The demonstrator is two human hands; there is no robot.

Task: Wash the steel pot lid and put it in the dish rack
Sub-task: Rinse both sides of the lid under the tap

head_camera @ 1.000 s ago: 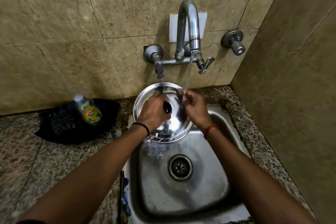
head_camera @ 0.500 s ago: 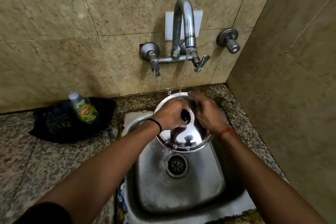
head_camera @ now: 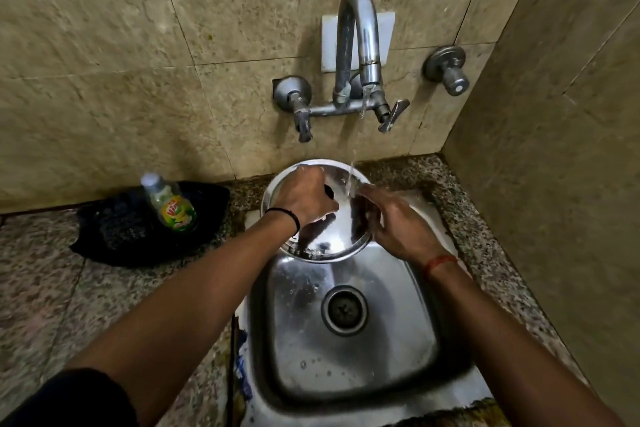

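One steel pot lid (head_camera: 329,236), held tilted over the back of the sink (head_camera: 346,367), under a thin stream of water (head_camera: 351,177) falling from the tap (head_camera: 358,45). Gripped from the left by the left hand (head_camera: 304,199), fingers curled round the black knob (head_camera: 328,191) at the lid's middle, so that the shiny disc spreads out around and below that fist. Touched from the right by the right hand (head_camera: 398,224), fingers laid against the lid's wet face near its right edge, fingertips blurred in the water; whether flat or slightly bent cannot be told. Counted from left to right: one black cloth or bag (head_camera: 114,236) heaped on the speckled stone counter (head_camera: 41,288); one small plastic bottle (head_camera: 169,204) with a green and yellow label, standing tilted on that black heap; one black band (head_camera: 287,215) on the left wrist; one lid; one tap with two side handles and one further valve (head_camera: 448,69) on the wall to its right; one red thread (head_camera: 438,262) on the right wrist. One container only: the steel basin, holding a round drain (head_camera: 344,310) at its middle and scattered drops of water on its floor. Lid above the basin's far rim, well clear of the drain.
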